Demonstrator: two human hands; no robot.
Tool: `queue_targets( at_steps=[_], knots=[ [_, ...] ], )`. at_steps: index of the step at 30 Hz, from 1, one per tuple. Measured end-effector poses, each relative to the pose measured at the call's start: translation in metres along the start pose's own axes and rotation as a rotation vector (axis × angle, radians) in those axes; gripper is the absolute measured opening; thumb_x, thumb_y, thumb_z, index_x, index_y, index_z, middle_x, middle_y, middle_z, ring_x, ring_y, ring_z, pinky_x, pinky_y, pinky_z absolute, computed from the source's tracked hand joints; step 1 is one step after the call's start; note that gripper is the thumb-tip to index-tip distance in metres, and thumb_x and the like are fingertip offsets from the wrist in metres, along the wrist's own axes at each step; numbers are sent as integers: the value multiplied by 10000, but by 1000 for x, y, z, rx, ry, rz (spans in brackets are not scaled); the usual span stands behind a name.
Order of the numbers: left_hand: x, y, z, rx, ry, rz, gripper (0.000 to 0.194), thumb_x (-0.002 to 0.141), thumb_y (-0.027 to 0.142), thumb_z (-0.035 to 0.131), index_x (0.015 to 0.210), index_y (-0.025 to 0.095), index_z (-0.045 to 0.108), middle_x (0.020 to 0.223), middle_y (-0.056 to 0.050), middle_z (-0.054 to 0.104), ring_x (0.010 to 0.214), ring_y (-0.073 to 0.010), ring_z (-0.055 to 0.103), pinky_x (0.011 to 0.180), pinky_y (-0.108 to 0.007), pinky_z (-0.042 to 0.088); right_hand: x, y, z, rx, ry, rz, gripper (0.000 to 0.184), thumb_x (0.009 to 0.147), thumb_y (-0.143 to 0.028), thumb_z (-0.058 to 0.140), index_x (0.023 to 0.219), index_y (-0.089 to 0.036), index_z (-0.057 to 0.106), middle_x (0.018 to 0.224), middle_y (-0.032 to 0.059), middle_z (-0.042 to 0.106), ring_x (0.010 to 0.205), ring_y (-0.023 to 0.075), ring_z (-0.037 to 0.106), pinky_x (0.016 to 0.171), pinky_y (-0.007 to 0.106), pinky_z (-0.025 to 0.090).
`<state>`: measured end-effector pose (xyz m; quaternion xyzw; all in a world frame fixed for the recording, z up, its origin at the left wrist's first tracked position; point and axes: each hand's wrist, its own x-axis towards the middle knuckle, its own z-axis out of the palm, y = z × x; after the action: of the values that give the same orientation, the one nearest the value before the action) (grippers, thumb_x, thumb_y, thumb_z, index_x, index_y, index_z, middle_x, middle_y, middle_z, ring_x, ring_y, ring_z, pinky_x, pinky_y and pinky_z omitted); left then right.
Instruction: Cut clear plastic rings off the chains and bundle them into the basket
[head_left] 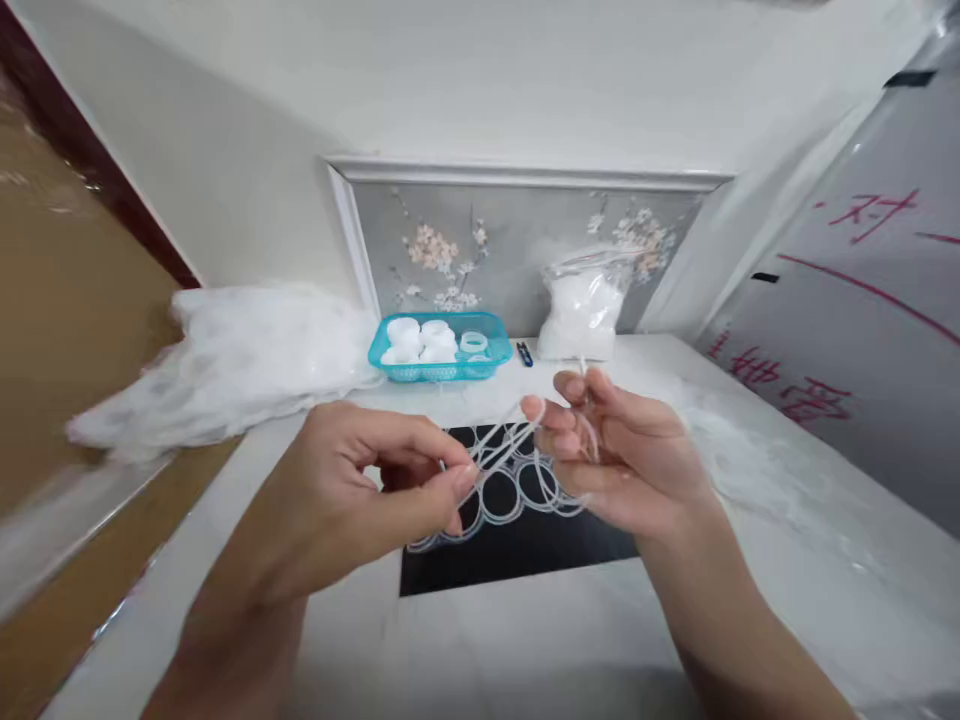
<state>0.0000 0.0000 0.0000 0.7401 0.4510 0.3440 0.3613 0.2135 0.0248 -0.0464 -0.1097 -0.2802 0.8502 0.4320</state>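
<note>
My left hand (375,490) is closed, its thumb and forefinger pinching strands of thin white cord (504,445). The strands stretch across to my right hand (637,445), where they loop around the raised fingers. That hand's thumb and forefinger are pressed together, with a short white cord end sticking up above them. Below both hands, a row of joined white-wrapped rings (501,519) lies on a black mat (525,565). Some of the rings are hidden behind my fingers, and I cannot tell whether the cord is attached to them.
Behind the mat stands a teal basket (435,373) holding white rolls and rings. Small dark thread snips (524,354) lie beside it. A clear bag of white material (585,310) leans against the floral panel (517,235). A large white bag (255,360) sits left; a marked whiteboard (862,270) stands right.
</note>
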Motion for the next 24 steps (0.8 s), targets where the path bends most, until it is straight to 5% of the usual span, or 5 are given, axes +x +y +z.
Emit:
queue_targets(
  at_steps=[10, 14, 18, 24],
  knots=[
    [-5, -4, -1, 99, 40, 220, 166, 760, 110, 609, 649, 197, 695, 496, 42, 641, 430, -74, 516, 402, -156, 372, 2, 2, -1, -47, -15, -4, 108, 790, -289, 722, 755, -202, 668, 752, -27, 710, 519, 21, 571, 307, 65, 119],
    [-6, -12, 6, 67, 38, 314, 139, 739, 102, 625, 664, 195, 696, 490, 43, 630, 423, -77, 531, 400, -148, 401, -7, 5, -5, -15, -16, 30, 115, 790, -279, 737, 751, -192, 671, 727, -11, 727, 468, 17, 544, 323, 65, 180],
    [3, -16, 28, -35, -120, 343, 140, 738, 81, 624, 669, 184, 689, 466, 58, 609, 387, -51, 503, 385, -113, 381, -39, 14, -15, 86, 97, 44, 121, 789, -256, 758, 742, -183, 674, 691, -7, 738, 520, 34, 632, 359, 48, 290],
    [26, -35, 73, -93, -347, 233, 158, 765, 105, 577, 667, 172, 682, 451, 56, 586, 386, -47, 479, 388, -111, 356, -79, 35, -46, 299, 367, -59, 150, 723, -226, 815, 731, -180, 673, 700, -13, 742, 706, 94, 730, 296, 33, 233]
  ],
)
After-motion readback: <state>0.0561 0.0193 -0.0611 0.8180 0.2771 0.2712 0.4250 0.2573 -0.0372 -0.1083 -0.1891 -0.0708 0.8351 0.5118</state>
